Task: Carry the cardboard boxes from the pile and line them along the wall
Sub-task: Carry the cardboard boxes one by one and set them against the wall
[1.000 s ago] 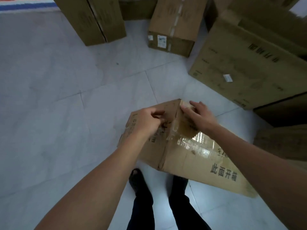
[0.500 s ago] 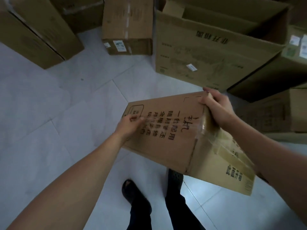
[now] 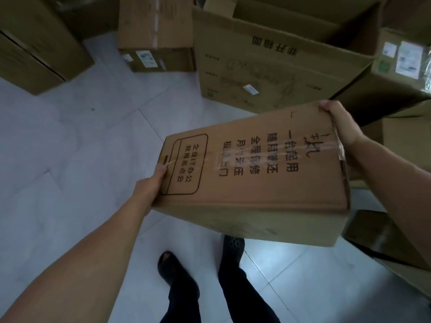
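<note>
Now you hold the cardboard box (image 3: 256, 173) in the air over the floor (image 3: 70, 159), its long axis running hand to hand: left hand (image 3: 151, 187) grasps one end, right hand (image 3: 340, 124) curls over the far corner.

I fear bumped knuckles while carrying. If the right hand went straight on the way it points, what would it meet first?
Probably the big open-topped brown cardboard box ahead: the right hand, gripping a far corner of the carried printed brown carton, aims at its side. Depth is unclear.
</note>
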Available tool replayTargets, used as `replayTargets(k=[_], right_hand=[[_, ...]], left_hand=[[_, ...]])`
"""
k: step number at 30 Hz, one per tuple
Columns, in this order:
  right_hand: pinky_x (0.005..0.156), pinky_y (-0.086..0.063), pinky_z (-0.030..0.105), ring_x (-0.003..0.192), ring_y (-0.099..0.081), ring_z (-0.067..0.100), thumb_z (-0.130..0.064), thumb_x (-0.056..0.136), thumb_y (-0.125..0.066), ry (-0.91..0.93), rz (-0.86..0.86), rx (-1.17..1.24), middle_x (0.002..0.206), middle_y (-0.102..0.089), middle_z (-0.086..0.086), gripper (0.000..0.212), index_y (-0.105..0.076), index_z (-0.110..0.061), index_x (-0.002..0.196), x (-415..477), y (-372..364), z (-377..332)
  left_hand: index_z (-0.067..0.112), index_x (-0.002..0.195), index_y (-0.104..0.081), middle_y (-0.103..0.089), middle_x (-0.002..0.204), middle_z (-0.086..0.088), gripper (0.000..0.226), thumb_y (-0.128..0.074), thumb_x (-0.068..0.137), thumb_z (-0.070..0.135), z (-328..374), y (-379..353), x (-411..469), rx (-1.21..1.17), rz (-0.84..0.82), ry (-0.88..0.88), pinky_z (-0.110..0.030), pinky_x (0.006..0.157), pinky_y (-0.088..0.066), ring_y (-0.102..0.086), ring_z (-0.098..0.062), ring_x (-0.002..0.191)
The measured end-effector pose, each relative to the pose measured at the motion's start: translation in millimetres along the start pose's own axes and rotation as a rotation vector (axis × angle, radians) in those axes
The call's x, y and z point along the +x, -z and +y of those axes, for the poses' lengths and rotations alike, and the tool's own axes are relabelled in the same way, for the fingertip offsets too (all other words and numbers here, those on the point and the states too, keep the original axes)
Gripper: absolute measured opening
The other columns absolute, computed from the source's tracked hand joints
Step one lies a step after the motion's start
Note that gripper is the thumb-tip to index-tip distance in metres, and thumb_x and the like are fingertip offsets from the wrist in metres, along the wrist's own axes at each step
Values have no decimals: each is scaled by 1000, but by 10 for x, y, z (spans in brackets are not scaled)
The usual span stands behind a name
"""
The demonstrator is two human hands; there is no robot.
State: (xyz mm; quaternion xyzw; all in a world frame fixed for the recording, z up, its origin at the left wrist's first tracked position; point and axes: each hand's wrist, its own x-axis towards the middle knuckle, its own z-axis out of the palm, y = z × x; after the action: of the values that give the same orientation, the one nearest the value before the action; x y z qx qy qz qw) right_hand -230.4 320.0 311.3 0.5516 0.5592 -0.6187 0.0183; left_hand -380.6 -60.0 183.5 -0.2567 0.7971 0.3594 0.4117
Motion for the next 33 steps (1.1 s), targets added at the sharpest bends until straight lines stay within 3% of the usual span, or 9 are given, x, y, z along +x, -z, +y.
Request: replayTargets(k=[5,9,14,17,20,23,30,33], right_hand=[[53,-51,25,51,-63,18,-61,83,-58,-150,-99,42,64,-63,3,42,-60,-19,87,-443,-383,27],[61,-53,32,56,-64,25,-67,86,-53,-247,-232,-36,57,-64,7,52,-59,-16,82,-1082,-1014,-87],[65,-59,40,73,-72,30,-68,84,-57,-227,-419,-149,80,-74,14,60,-67,-13,102,-1911,-1981,-305],[69,-59,42,79,-72,33,-67,84,-58,-141,-537,-265,90,-73,18,63,-66,-11,111,-2506,-2722,-521],[67,-58,39,74,-70,31,-65,84,-59,-56,-652,-377,80,-71,15,56,-65,-13,104,-3280,-3539,-702],[67,-56,37,77,-68,31,-66,83,-59,41,-727,-499,86,-68,16,56,-60,-14,103,-4115,-4338,-802],[73,-55,39,93,-68,32,-69,79,-63,335,-888,-699,106,-69,17,67,-58,-15,117,-6124,-6031,-668],[84,-52,43,95,-65,31,-63,84,-62,472,-1000,-772,104,-66,15,50,-55,-17,103,-7062,-6687,-459]], left_hand=[[1,145,-39,-45,145,-19,114,-44,71,88,-184,911,-530,68,146,55,-46,105,-41,-48,-38,126],[3,143,-43,-46,145,-19,115,-38,69,90,-436,1881,-1089,-5,273,88,-48,106,-40,-48,-39,124],[3,144,-42,-44,146,-22,111,-30,76,89,-984,3060,-1751,-113,444,130,-51,107,-38,-46,-41,127],[0,137,-49,-50,139,-24,115,-23,72,92,-1430,3847,-2175,-185,491,127,-52,106,-40,-50,-43,121],[0,130,-55,-53,135,-24,102,-24,81,84,-1973,4638,-2632,-275,525,106,-47,104,-41,-52,-41,118],[0,132,-54,-53,135,-22,92,-31,87,77,-2571,5388,-3084,-404,554,71,-43,96,-41,-52,-38,119],[-1,141,-45,-48,143,-20,88,-45,89,70,-4079,6766,-4023,-703,707,58,-41,103,-39,-48,-36,127],[-2,140,-44,-48,142,-21,91,-49,86,71,-4761,7274,-4380,-805,800,87,-44,105,-39,-48,-38,127]])
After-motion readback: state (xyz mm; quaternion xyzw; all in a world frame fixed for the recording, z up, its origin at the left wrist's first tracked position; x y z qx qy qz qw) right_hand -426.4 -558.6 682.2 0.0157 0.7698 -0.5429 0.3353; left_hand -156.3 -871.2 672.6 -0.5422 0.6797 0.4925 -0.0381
